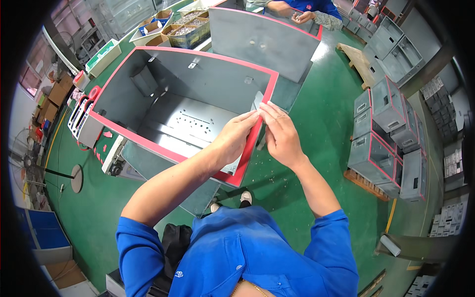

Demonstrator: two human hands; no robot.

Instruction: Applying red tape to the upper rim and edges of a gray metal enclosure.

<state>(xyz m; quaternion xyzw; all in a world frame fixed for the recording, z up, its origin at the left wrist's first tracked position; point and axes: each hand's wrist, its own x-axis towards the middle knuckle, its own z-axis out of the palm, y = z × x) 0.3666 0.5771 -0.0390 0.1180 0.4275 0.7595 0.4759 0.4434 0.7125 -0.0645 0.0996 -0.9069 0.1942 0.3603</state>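
Note:
A large grey metal cabinet shell lies with its open side up, its rim edged with red tape. Both of my hands meet at the right side of that rim. My left hand is closed, fingertips pressed together at the tape; what they pinch is hidden. Just beyond the fingertips, a small pale grey flat piece sticks up against the inner wall. My right hand rests on the rim from the outside, fingers stretched out over the tape and thumb apart.
Another red-edged grey panel stands beyond, with a co-worker's hands behind it. Boxes of small parts sit at the back left. Red tape rolls lie by the left corner. Stacked grey cabinets stand on a pallet at right.

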